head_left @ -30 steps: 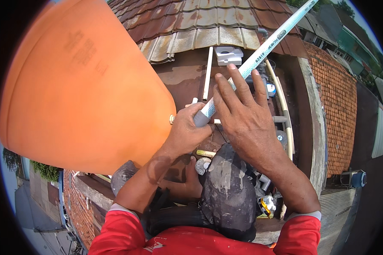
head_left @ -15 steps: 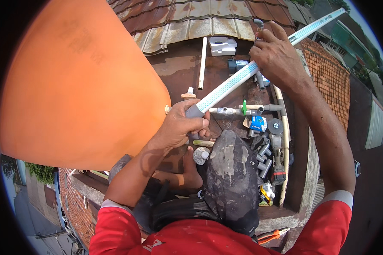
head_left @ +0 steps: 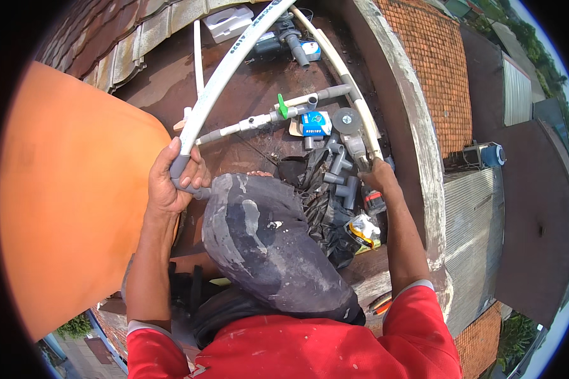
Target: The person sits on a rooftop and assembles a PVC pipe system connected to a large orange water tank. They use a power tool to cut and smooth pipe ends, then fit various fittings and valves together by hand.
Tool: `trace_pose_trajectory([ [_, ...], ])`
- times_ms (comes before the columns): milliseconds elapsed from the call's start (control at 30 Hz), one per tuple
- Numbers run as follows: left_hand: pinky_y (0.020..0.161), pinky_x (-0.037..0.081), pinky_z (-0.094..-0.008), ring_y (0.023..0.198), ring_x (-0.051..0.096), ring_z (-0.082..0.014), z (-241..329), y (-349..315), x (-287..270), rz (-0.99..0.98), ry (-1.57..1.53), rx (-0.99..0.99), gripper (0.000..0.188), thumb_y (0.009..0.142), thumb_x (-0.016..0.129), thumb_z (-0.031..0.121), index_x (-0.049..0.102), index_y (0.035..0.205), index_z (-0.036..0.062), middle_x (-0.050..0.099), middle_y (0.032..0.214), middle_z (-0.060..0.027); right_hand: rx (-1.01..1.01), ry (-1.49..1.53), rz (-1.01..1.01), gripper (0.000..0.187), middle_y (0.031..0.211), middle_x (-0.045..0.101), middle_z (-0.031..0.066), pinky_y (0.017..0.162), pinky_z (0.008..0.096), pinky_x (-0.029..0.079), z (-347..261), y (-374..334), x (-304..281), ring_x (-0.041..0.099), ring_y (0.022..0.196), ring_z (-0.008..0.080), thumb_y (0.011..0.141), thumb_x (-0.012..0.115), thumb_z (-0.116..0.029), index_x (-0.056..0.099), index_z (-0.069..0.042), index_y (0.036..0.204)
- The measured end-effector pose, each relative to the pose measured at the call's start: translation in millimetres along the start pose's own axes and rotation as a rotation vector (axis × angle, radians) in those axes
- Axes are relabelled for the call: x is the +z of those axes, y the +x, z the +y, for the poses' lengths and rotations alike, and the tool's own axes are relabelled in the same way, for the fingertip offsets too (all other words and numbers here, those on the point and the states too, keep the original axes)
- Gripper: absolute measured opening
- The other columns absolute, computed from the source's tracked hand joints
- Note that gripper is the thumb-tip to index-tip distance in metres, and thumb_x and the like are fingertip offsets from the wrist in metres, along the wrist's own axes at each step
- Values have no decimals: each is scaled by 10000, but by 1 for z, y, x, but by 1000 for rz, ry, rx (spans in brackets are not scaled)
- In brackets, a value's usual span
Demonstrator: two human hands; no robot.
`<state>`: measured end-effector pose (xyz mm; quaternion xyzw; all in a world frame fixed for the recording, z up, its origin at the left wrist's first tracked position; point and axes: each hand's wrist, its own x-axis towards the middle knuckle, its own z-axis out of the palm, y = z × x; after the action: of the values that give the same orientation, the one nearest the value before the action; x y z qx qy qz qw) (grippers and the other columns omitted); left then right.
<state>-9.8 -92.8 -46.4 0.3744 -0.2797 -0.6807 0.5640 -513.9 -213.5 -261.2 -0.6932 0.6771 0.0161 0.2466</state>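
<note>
My left hand (head_left: 176,177) is closed round the lower end of a long white pipe (head_left: 224,79), at its grey elbow fitting (head_left: 182,167). From there the pipe rises past the top edge of the view. At the right, my right hand (head_left: 380,177) is wrapped over the body of an angle grinder (head_left: 355,144); some of its fingers are hidden. The grinder's disc points away from me and its red and black battery end shows below the hand. Several grey pipe fittings (head_left: 340,165) lie just left of the grinder, beside a black plastic bag (head_left: 322,208).
A large orange tank (head_left: 82,202) fills the left. Ahead runs a pipe line with a green-handled valve (head_left: 282,106), near a blue and white box (head_left: 315,124). A pump (head_left: 289,38) stands farther off. Along the right is a low weathered wall (head_left: 417,95), with rooftops beyond.
My right hand has let go of the white pipe and come down to the angle grinder. My left hand still holds the pipe, now tilted more steeply. The view has shifted to the right.
</note>
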Motion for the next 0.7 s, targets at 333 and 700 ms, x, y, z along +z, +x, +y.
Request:
trace_pose_trajectory([
  [333, 642, 497, -334, 564, 532, -176, -55, -3, -32, 188, -88, -224, 489, 1141, 549, 468, 694, 1002, 21, 464, 567, 6, 256, 659, -311, 369, 845, 734, 125, 604, 412, 568, 23, 71, 65, 695, 675, 240, 784, 779, -65, 690, 34, 1128],
  [700, 700, 544, -381, 557, 554, -179, -125, -43, -57, 339, -257, -394, 470, 1144, 536, 454, 671, 970, 38, 494, 571, 6, 143, 956, -157, 380, 857, 718, 87, 619, 344, 560, -31, -54, -57, 688, 666, 176, 859, 781, -88, 646, 46, 1188],
])
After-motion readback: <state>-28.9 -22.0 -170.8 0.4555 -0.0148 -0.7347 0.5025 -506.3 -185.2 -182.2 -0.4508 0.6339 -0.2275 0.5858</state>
